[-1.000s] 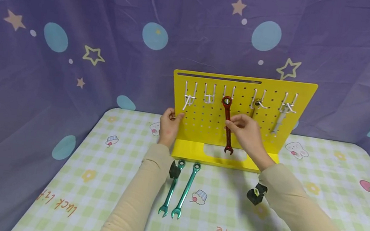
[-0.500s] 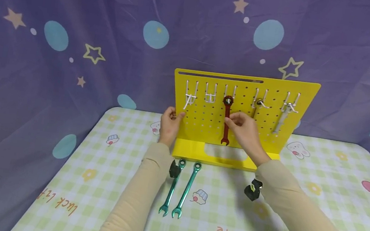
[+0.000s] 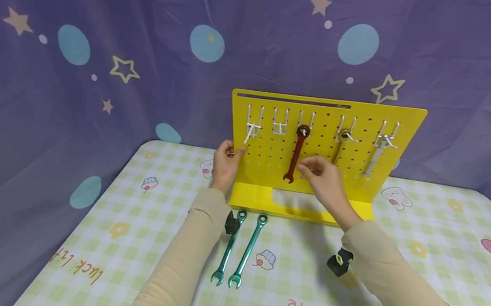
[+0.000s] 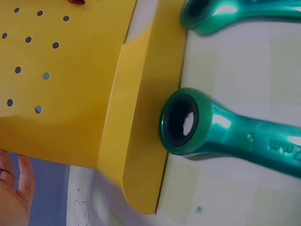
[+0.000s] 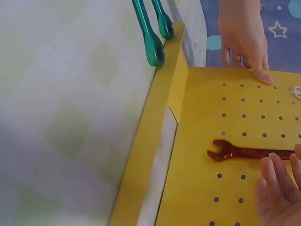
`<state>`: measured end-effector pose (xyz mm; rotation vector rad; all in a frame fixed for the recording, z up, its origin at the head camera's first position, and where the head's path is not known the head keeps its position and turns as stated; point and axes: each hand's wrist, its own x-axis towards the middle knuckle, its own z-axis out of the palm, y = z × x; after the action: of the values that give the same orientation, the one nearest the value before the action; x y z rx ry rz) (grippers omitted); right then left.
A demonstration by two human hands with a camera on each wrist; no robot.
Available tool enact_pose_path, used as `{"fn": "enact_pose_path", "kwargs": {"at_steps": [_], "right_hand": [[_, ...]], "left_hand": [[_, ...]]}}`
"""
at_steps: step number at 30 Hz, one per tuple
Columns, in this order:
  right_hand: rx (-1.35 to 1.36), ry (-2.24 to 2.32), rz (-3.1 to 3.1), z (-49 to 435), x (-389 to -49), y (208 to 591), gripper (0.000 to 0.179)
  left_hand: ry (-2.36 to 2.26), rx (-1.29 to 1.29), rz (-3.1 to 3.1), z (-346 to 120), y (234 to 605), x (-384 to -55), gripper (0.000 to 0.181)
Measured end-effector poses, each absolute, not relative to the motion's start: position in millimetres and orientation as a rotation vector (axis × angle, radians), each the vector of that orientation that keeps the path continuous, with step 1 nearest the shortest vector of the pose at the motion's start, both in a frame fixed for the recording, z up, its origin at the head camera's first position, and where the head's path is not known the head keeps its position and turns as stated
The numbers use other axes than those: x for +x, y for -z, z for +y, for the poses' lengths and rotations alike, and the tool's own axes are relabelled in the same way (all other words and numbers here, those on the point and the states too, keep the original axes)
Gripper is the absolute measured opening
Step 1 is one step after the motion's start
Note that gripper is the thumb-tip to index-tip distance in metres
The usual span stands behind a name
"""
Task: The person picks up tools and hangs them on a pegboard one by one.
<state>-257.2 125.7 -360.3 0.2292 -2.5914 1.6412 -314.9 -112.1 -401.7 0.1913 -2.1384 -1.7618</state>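
"Where was the red wrench [image 3: 295, 159]?"
"On the front of the yellow pegboard [image 3: 266, 174], its ring end over the middle hook [image 3: 313, 118], shaft tilted."
"And the hands?"
"The left hand [image 3: 226, 168] gripped the pegboard's left edge, thumb in front. The right hand [image 3: 324, 180], fingers loosely bent and parted, held nothing, just beside the wrench before the pegboard; whether a fingertip touched, I couldn't tell."
"Anything nearby?"
"Two green wrenches [image 3: 250, 249], before the pegboard's left part."

Printed upside down in orange on cloth [image 3: 298, 284]: "Luck Life," whole at right, running off left edge as "Luck Lif." Marked upside down on lower green wrench [image 4: 240, 134], left wrist view: "2mm," partly cut by frame.
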Motion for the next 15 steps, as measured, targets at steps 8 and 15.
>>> {"fn": "enact_pose_path", "kwargs": {"at_steps": [8,15], "right_hand": [[0.263,-1.622,-2.608,143.9,-243.5,368.8,0.030],[0.246,-1.496,-2.602,175.3,-237.7,377.8,0.034]], "left_hand": [[1.766,0.185,-2.133,-111.8,402.5,-313.9,0.019],[1.768,0.195,-2.132,-111.7,401.4,-313.8,0.019]]}}
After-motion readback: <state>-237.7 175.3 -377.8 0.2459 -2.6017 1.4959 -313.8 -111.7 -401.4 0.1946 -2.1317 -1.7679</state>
